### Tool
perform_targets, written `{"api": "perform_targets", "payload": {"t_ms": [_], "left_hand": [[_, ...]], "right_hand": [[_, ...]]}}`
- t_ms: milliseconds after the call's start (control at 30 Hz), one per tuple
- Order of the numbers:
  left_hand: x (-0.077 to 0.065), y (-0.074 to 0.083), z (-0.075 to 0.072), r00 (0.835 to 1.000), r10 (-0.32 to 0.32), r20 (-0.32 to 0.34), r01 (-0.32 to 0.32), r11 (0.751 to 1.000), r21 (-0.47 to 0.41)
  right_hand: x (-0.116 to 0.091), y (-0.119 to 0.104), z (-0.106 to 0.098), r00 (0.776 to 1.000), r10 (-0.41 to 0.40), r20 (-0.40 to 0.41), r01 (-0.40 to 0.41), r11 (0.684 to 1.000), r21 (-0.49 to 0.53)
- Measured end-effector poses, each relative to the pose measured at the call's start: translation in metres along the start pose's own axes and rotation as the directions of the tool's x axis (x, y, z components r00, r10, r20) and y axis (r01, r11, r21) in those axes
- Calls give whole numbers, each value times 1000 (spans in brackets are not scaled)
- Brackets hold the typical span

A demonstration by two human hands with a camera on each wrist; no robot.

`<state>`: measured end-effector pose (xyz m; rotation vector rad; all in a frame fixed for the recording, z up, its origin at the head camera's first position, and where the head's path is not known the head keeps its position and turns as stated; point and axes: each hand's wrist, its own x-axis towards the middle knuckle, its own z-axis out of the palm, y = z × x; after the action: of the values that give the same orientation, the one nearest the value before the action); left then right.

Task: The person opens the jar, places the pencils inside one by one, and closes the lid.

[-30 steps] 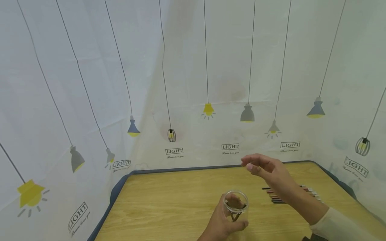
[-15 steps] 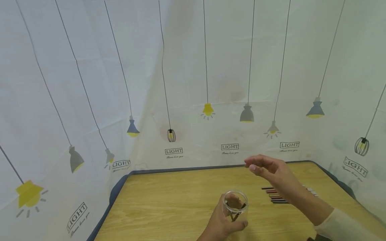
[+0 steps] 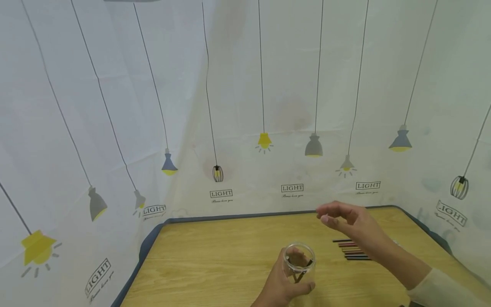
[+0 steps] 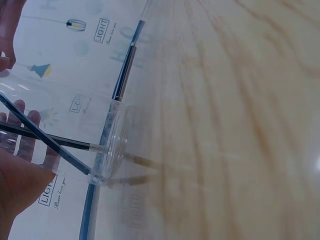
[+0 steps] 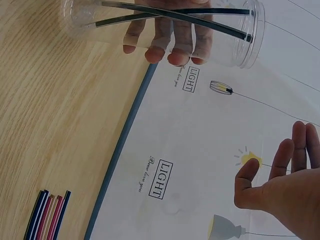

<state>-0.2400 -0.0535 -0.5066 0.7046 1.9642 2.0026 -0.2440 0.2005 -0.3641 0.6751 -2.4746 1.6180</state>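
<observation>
My left hand (image 3: 281,283) grips a clear jar (image 3: 311,273) around its side, with its open mouth facing up. Two dark pencils (image 4: 62,147) cross each other inside the jar, well seen through the wall in both wrist views. The base of the jar is right at the tabletop in the left wrist view. Up to the right of the jar, my right hand (image 3: 353,221) hovers with loosely bent fingers and nothing between them; the right wrist view shows its thumb (image 5: 247,177) apart from the fingers. Below that hand lies a row of several coloured pencils (image 3: 349,250), partly hidden by the forearm.
The wooden table (image 3: 199,260) has a dark blue border (image 3: 238,215) along its back. A white cloth backdrop (image 3: 238,106) printed with hanging lamps encloses the back and both sides.
My right hand has drifted slightly right and down, away from the jar, uncovering more of the pencil row's left part. The left hand and jar have stayed in place.
</observation>
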Motion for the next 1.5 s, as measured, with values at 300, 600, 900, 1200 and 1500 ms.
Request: {"api": "perform_targets", "payload": {"t_ms": [300, 600, 900, 1200, 1500], "left_hand": [[1, -2, 0, 1000, 10, -2, -10, 1000, -13], [2, -3, 1, 1000, 11, -7, -11, 1000, -19], [2, -5, 0, 1000, 25, 8, -25, 999, -25], [1, -3, 1, 1000, 0, 8, 0, 1000, -28], [1, -3, 1, 1000, 4, 12, -3, 999, -34]], "right_hand": [[-2, 22, -14, 997, 54, 48, -51, 996, -74], [-4, 50, -28, 995, 24, 92, -2, 974, -225], [-8, 93, -48, 997, 12, 73, 23, 887, -461], [-16, 139, -70, 994, -27, 107, 85, 812, -577], [-19, 158, -79, 992, 105, 71, -32, 752, -659]]}}
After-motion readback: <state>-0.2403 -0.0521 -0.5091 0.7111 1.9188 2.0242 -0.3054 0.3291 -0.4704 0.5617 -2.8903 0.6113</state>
